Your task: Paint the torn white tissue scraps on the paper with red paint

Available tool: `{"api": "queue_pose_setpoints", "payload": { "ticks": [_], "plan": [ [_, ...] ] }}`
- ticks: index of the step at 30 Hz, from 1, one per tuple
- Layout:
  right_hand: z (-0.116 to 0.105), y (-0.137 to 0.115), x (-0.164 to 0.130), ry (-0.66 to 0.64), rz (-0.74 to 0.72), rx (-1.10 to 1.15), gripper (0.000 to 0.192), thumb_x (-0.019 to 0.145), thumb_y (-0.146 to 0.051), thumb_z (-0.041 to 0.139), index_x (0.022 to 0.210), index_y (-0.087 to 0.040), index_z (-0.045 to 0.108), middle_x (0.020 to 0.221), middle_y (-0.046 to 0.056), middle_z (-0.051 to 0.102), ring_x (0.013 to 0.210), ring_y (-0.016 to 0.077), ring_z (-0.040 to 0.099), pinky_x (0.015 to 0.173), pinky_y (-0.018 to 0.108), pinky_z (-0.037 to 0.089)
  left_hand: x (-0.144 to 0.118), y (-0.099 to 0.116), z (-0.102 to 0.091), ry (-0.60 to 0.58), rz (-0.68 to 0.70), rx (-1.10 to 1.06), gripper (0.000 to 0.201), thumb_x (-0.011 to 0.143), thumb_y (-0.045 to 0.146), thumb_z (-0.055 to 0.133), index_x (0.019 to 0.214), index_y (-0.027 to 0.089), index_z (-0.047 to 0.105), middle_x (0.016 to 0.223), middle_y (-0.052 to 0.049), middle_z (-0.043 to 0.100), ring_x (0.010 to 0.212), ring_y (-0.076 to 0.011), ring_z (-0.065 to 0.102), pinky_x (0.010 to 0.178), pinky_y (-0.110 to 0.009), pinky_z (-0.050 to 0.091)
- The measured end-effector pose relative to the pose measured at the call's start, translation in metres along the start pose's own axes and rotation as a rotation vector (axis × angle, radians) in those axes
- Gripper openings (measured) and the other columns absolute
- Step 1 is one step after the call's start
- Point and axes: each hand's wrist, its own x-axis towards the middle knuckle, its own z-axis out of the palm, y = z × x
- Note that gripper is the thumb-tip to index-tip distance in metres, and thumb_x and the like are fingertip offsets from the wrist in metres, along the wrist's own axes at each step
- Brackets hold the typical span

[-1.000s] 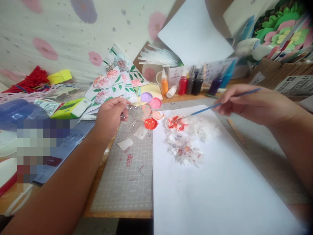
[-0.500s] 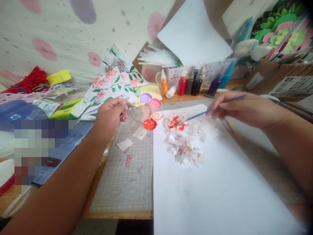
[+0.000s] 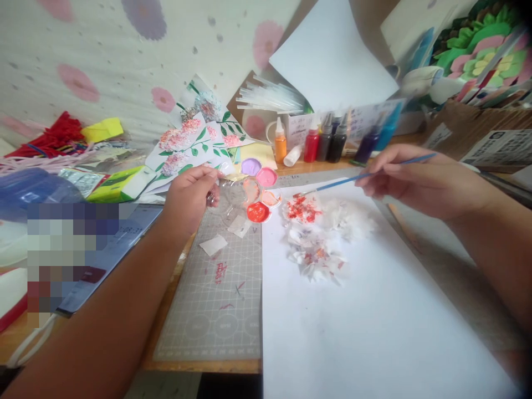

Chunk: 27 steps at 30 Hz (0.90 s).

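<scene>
My left hand [image 3: 192, 198] pinches the edge of a clear plastic paint palette [image 3: 233, 195], whose round wells hold purple, pink, peach and red-orange paint [image 3: 258, 211]. Between the fingers of my right hand [image 3: 397, 178] is a blue-handled paintbrush [image 3: 338, 184], its red-tipped bristles just above a crumpled tissue flower [image 3: 303, 209] daubed with red-orange. Two more white tissue clumps sit beside it: a plain one [image 3: 349, 217] on the right and one with faint orange and purplish dabs [image 3: 319, 257] nearer me. All three clumps rest on a white paper sheet [image 3: 357, 327].
A grey cutting mat [image 3: 208, 299] lies under the sheet, with small paper scraps [image 3: 213, 245] on it. Several paint bottles [image 3: 311, 145] stand behind. Painted flower pictures [image 3: 187, 141] lean at the back left. A phone [image 3: 120, 244] lies left, a cardboard box [image 3: 490, 130] right.
The brush tip has lifted off the red-daubed tissue flower and shifted left and up, toward the palette. My right hand has risen slightly. My left hand keeps hold of the palette.
</scene>
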Motion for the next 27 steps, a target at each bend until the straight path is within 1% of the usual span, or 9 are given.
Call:
{"api": "queue_pose_setpoints", "payload": {
  "ticks": [4,8,12,16,19,23,27],
  "plan": [
    [-0.001,0.001,-0.001,-0.049,0.068,-0.105,0.025,0.069,-0.041,0.069,0.076,-0.018,0.062,0.074,0.003,0.065,0.064,0.0110,0.060,0.055,0.020,0.045,-0.002,0.005,0.001,0.005,-0.024,0.000,0.011,0.079,0.018,0.051,0.070,0.016,0.057,0.045,0.003,0.048,0.041,-0.0082,0.043,0.044,-0.022,0.031],
    [-0.003,0.002,0.000,-0.007,0.001,-0.033,0.025,0.066,-0.043,0.071,0.076,-0.021,0.062,0.077,0.002,0.066,0.066,0.0116,0.062,0.055,0.021,0.046,-0.002,0.007,0.001,0.022,-0.017,-0.030,0.010,0.079,0.015,0.051,0.071,0.015,0.057,0.044,0.004,0.048,0.040,-0.0078,0.042,0.044,-0.022,0.032],
    [-0.003,0.003,0.000,-0.053,0.048,-0.092,0.024,0.068,-0.042,0.070,0.075,-0.020,0.064,0.073,0.003,0.066,0.065,0.0109,0.062,0.055,0.019,0.045,-0.002,0.005,0.001,0.012,0.002,-0.028,0.012,0.079,0.015,0.050,0.072,0.014,0.060,0.044,0.004,0.048,0.040,-0.0079,0.042,0.045,-0.023,0.032],
    [-0.007,0.004,0.001,-0.016,0.021,-0.010,0.019,0.067,-0.037,0.071,0.073,-0.021,0.063,0.072,0.002,0.066,0.066,0.0124,0.062,0.054,0.020,0.046,-0.002,0.005,0.000,0.019,-0.014,-0.044,0.012,0.080,0.015,0.050,0.070,0.014,0.057,0.044,0.003,0.047,0.041,-0.0085,0.043,0.045,-0.024,0.032],
    [-0.009,0.005,0.001,-0.021,0.042,-0.034,0.013,0.068,-0.031,0.069,0.070,-0.019,0.064,0.068,0.003,0.065,0.063,0.0124,0.061,0.052,0.020,0.045,-0.001,0.005,0.000,0.015,-0.017,-0.032,0.011,0.080,0.016,0.051,0.071,0.014,0.057,0.045,0.003,0.048,0.041,-0.0082,0.043,0.045,-0.023,0.032],
    [-0.010,0.005,0.002,0.004,0.015,-0.008,0.012,0.067,-0.031,0.066,0.067,-0.020,0.062,0.067,0.002,0.064,0.063,0.0126,0.061,0.052,0.021,0.045,-0.001,0.005,0.000,0.020,-0.014,-0.023,0.010,0.080,0.015,0.051,0.071,0.015,0.056,0.045,0.004,0.048,0.041,-0.0080,0.043,0.045,-0.023,0.033],
    [-0.010,0.005,0.003,0.013,0.022,-0.019,0.009,0.066,-0.026,0.066,0.066,-0.018,0.063,0.065,0.004,0.064,0.061,0.0134,0.061,0.050,0.021,0.044,-0.001,0.004,0.000,0.012,-0.025,-0.021,0.010,0.080,0.016,0.050,0.072,0.015,0.056,0.044,0.004,0.048,0.040,-0.0079,0.043,0.044,-0.023,0.031]
  ]
}}
